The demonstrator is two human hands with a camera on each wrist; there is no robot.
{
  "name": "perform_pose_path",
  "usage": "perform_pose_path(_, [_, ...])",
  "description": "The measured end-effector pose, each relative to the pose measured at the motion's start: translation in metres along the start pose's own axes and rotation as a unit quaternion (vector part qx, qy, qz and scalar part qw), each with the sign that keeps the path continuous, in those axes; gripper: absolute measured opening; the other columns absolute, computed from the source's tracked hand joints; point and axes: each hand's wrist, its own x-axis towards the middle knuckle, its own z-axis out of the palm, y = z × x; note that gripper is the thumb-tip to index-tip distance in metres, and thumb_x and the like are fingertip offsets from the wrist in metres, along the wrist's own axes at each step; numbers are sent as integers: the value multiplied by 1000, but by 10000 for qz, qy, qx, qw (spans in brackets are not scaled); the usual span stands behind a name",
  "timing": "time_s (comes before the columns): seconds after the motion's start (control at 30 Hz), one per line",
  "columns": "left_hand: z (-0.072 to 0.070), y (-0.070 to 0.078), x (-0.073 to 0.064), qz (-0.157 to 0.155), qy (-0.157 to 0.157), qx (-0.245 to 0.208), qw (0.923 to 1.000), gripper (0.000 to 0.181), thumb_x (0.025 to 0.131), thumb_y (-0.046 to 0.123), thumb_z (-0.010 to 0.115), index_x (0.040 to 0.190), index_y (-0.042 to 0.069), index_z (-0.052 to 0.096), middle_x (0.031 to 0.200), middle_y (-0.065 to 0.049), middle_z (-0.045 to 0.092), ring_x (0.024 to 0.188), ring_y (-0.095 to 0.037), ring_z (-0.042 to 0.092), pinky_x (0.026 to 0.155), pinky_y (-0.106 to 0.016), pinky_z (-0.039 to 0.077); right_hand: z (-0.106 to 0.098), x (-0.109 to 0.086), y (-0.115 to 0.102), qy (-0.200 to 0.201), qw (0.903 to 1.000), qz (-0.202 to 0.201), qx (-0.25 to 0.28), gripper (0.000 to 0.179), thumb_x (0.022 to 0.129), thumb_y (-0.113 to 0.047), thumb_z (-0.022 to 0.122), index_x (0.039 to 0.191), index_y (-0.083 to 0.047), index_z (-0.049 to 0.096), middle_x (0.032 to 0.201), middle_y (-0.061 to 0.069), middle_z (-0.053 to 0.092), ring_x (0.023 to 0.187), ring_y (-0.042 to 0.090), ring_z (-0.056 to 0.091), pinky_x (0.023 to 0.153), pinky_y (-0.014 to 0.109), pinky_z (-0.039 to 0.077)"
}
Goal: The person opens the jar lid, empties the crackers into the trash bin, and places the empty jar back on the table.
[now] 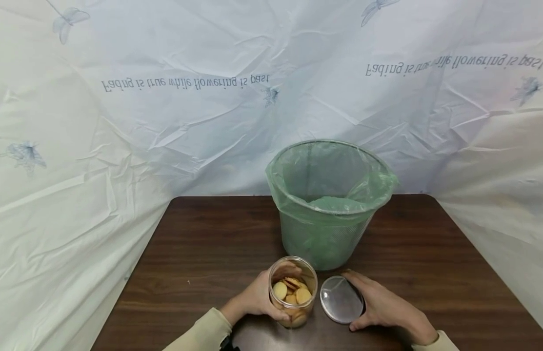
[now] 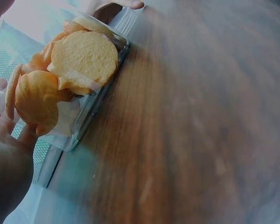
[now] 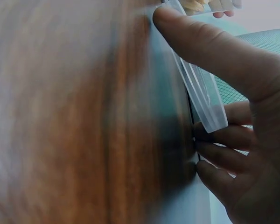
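My left hand [image 1: 258,298] is wrapped round a clear plastic jar [image 1: 311,280] that stands lidless, its mouth tipped towards the head camera. Round yellow biscuits [image 1: 303,296] fill its lower part; up close, the left wrist view shows their rough, golden faces [image 2: 86,60] through the clear wall. Just right of the jar, my right hand [image 1: 381,303] holds a round clear lid [image 1: 340,301] by its edge. In the right wrist view the lid [image 3: 203,95] sits slanted close over the table, with the thumb [image 3: 214,51] on its near side and the fingers beyond.
Behind both hands stands a mesh waste bin [image 1: 324,243] lined with a green plastic bag [image 1: 289,187]. It stands on a dark wooden table [image 1: 201,243]. White printed sheeting [image 1: 166,122] hangs round the table's back and sides.
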Motion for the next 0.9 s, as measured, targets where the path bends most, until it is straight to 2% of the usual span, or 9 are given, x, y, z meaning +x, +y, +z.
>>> perform_pose_path(0.2, [1,0,0,61,-17,-26,10000,102,62,7,89,146,8,33,141,-17,51,129,-33,50,110,-36,40,-1,1,-1,-138,9999,44,1,114,57,-68,81,139,3,45,138,25,50,123,39,53,91,52,51])
perform_pose_path(0.27, [1,2,0,110,-10,-41,9999,101,62,4,88,146,4,32,140,-21,51,128,-37,50,110,-37,41,-1,1,-1,-184,9998,52,18,115,58,-69,80,140,3,44,139,24,49,124,39,53,91,51,51])
perform_pose_path(0.6, [2,2,-1,61,15,-102,9999,102,60,0,88,146,2,32,140,-22,50,129,-38,49,110,-36,40,0,0,0,-218,9997,45,35,116,58,-71,78,142,2,43,141,24,48,124,39,53,90,47,53])
perform_pose_path(0.9, [1,32,5,97,-11,-232,9997,94,62,-6,82,142,-7,33,135,-32,49,125,-46,48,110,-40,41,2,1,2,-261,9996,37,35,116,60,-72,77,144,0,42,144,23,45,126,36,51,91,44,53])
